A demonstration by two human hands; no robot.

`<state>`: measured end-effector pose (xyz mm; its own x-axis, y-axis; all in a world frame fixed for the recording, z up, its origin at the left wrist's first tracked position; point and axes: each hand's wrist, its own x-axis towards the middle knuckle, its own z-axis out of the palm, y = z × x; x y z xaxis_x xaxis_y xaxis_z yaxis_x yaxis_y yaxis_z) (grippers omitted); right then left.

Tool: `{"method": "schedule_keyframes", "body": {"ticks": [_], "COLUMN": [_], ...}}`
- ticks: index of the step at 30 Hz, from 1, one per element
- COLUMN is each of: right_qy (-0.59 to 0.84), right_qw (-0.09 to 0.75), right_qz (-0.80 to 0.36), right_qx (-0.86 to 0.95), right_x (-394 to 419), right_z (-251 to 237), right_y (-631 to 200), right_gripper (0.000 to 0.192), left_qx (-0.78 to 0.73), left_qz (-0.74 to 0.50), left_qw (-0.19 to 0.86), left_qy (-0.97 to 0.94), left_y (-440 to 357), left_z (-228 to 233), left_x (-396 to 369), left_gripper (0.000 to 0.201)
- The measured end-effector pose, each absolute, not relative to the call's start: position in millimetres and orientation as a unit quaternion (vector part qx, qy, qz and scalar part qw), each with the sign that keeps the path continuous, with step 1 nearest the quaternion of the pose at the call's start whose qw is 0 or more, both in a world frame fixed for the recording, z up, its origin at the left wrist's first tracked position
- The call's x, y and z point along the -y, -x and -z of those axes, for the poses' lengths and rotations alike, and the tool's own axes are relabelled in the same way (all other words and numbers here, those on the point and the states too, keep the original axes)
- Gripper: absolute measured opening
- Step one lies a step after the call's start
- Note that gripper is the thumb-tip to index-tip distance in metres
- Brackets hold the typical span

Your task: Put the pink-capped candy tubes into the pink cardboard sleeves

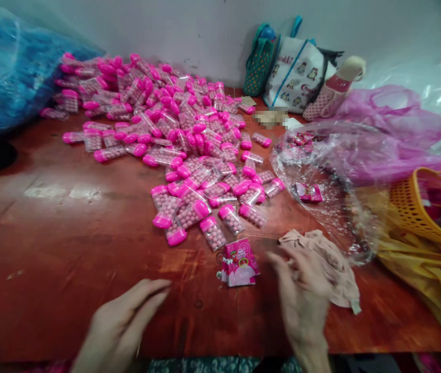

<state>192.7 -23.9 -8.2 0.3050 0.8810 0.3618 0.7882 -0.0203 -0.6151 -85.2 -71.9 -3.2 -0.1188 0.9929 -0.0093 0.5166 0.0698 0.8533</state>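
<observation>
Bare table (60, 217) left and front-left: open passage. Centre and rear blocked by heap of pink-capped containers (173, 134), reaching toward small pink packet stack (239, 265). Narrow gap left between stack and beige cloth (329, 264). Right closed off by clear plastic bag (329, 176) and yellow basket (422, 207). Far left corner filled by blue bag (6, 77).

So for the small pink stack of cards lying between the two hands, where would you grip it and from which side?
Probably the pink card stack is best pinched across its short side edges, coming from above and from the right, where the right hand is nearest. It lies nearly flat on the table, slightly fanned, so gripping the edges would hold the layers together.
</observation>
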Motion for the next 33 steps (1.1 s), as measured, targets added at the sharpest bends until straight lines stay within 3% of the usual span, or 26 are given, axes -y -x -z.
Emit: {"method": "schedule_keyframes", "body": {"ticks": [2,4,9,16,20,26,29,33], "right_qy": [0.720,0.720,0.706,0.669,0.648,0.684,0.711,0.687], "right_qw": [0.319,0.308,0.317,0.318,0.313,0.357,0.378,0.393], "right_qz": [-0.187,-0.224,-0.230,-0.229,-0.239,-0.204,-0.194,-0.299], "right_qx": [0.588,0.581,0.591,0.632,0.652,0.602,0.560,0.533], "right_x": [26,27,27,29,31,30,30,32], "right_z": [13,21,29,31,28,16,10,1], "right_y": [-174,-167,-172,-175,-175,-187,-193,-183], "right_gripper": [0.025,0.027,0.030,0.029,0.027,0.023,0.026,0.029], "left_qx": [-0.582,-0.555,-0.564,-0.578,-0.601,-0.578,-0.581,-0.556], "left_qz": [-0.347,-0.335,-0.292,-0.350,-0.398,-0.293,-0.339,-0.462], "left_qw": [0.356,0.364,0.335,0.361,0.269,0.237,0.258,0.336], "left_qy": [-0.644,-0.669,-0.696,-0.643,-0.638,-0.723,-0.694,-0.604], "left_y": [49,14,-26,-19,-21,-33,-31,-28], "left_z": [4,7,20,23,23,26,23,8], "left_x": [48,31,25,33,31,24,25,26], "left_gripper": [0.011,0.012,0.005,0.010,0.015,0.021,0.017,0.027]}}
